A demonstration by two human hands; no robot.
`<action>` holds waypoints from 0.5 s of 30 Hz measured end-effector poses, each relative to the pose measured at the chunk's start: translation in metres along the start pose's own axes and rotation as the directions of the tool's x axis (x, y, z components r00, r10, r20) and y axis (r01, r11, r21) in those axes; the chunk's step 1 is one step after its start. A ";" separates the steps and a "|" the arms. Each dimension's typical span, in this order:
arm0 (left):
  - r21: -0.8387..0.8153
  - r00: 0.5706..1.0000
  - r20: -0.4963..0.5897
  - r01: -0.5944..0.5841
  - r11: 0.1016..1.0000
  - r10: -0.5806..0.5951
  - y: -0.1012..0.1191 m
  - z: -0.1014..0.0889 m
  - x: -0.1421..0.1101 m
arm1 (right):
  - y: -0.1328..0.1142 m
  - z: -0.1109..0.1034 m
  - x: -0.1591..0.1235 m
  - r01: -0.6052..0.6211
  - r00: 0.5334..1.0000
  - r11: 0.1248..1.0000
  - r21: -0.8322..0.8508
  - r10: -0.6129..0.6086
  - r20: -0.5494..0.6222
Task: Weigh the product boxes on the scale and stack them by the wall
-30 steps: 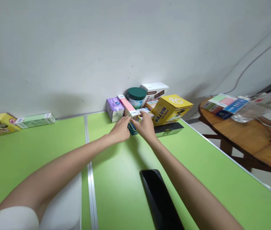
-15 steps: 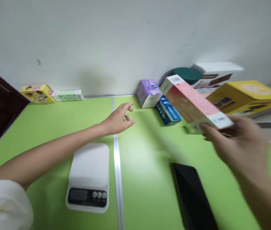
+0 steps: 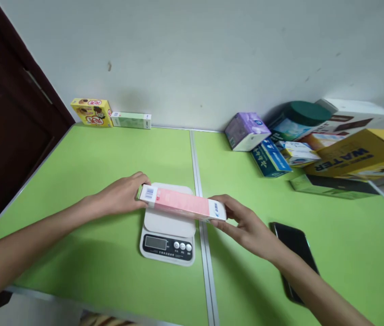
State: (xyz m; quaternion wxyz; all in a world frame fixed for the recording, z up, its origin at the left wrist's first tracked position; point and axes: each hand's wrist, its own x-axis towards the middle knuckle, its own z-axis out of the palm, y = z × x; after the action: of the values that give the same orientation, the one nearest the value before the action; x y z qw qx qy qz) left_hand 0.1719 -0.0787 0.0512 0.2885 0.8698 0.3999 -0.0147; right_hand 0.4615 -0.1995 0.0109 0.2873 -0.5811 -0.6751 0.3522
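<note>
A long pink box (image 3: 183,203) with white ends is held level between my two hands over the white kitchen scale (image 3: 169,224). My left hand (image 3: 127,192) grips its left end, beside the barcode. At the other end, the thumb and fingers of my right hand (image 3: 241,222) close round the white part. The box covers part of the scale's platform; I cannot tell whether it touches it. The scale's dark display and its round buttons face me, and no digits show.
A black phone (image 3: 295,253) lies right of the scale. At the back right cluster a purple pack (image 3: 247,130), a blue box (image 3: 270,157), a green-lidded jar (image 3: 300,120) and a yellow box (image 3: 361,154). A yellow snack box (image 3: 92,112) and a pale green box (image 3: 131,120) stand back left.
My right hand has carried the pink box leftward and down from the right-hand boxes to above the scale. My left hand, open and empty before, now holds its left end. The view has shifted.
</note>
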 end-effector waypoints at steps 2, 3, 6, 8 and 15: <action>-0.015 1.000 0.003 0.023 1.000 -0.023 -0.009 0.006 -0.011 | 0.004 0.005 0.003 -0.033 0.999 0.999 0.026 0.033 0.013; -0.018 1.000 0.001 0.032 0.999 -0.032 -0.013 0.008 -0.016 | 0.006 0.005 0.003 -0.054 0.998 0.998 0.039 0.053 0.017; -0.020 0.999 -0.012 0.052 0.998 -0.052 -0.022 0.013 -0.023 | 0.009 0.000 0.001 -0.101 0.995 0.994 0.050 0.100 0.016; -0.042 0.999 -0.025 0.032 0.999 -0.033 -0.025 0.015 -0.023 | 0.008 -0.003 -0.002 -0.128 0.992 0.991 0.036 0.127 0.013; -0.202 0.993 -0.050 -0.115 0.973 0.107 -0.029 0.014 -0.010 | -0.003 0.006 0.004 -0.130 0.991 0.990 0.061 0.132 -0.034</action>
State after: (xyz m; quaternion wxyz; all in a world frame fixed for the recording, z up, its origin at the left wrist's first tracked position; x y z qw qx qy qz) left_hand 0.1476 -0.0786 0.0280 0.3691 0.8566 0.3557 0.0592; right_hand 0.4545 -0.1969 0.0098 0.2933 -0.6221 -0.6192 0.3790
